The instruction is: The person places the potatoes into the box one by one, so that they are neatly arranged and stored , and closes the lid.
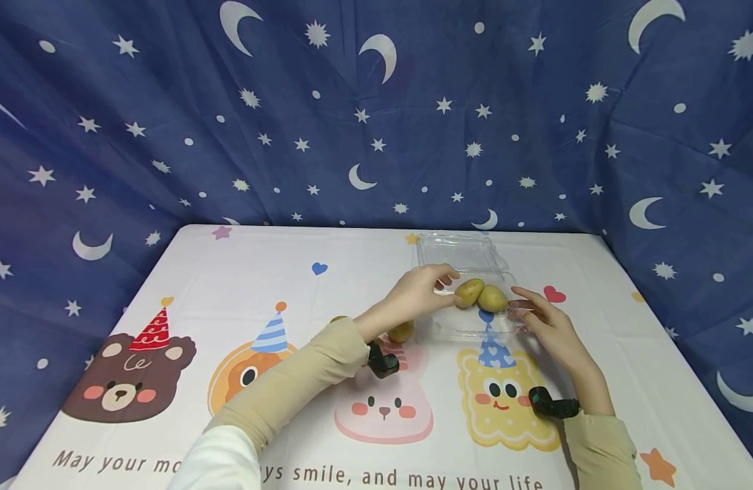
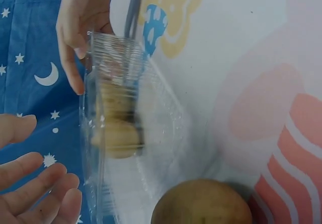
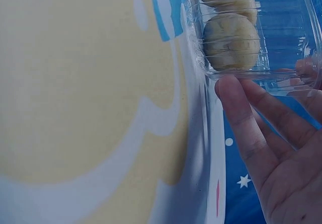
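Observation:
A clear plastic clamshell container (image 1: 474, 333) lies on the table with its lid (image 1: 456, 252) folded back. Two potatoes (image 1: 492, 299) sit side by side inside it. My left hand (image 1: 417, 292) is over the container's left side, its fingertips close to the left potato (image 1: 469, 292). In the left wrist view the fingers (image 2: 40, 183) are spread, with nothing between them. At the opposite end, my right hand (image 1: 550, 327) touches the container's right wall with extended fingers. The right wrist view shows its thumb (image 3: 236, 100) against the outside of that wall.
Another potato (image 1: 401, 331) lies on the table under the left forearm, left of the container. One more potato (image 1: 338, 318) peeks out from behind the left sleeve. A blue curtain (image 1: 376, 136) with moons and stars hangs behind the printed white tablecloth (image 1: 303, 248).

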Tool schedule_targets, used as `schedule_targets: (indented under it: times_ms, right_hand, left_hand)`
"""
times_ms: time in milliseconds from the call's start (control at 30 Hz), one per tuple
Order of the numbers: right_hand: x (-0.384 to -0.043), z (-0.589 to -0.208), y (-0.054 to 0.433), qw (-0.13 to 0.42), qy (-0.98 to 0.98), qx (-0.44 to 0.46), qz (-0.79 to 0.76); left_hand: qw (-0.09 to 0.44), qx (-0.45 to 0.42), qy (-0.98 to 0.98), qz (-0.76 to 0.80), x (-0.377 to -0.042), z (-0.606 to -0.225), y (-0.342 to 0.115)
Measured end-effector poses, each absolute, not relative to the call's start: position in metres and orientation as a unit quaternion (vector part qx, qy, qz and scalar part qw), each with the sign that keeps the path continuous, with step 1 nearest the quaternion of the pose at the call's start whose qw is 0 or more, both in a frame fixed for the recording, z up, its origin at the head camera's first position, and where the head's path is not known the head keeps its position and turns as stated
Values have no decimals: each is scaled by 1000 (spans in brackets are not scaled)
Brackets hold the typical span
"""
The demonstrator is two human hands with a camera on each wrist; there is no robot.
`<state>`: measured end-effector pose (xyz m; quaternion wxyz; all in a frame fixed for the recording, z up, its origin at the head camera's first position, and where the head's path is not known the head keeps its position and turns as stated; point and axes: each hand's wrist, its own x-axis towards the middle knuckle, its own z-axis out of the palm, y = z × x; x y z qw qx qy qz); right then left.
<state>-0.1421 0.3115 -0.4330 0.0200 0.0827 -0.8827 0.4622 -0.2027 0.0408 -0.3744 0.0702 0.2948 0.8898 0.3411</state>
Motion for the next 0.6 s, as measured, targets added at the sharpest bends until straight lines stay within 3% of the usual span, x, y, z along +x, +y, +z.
schedule_targets:
  times_ms: [600]
  right_hand:
    - [-144,-437,313,17,-887,78,455]
  left_hand:
    - [91,278,878,379,-187,-364,-4]
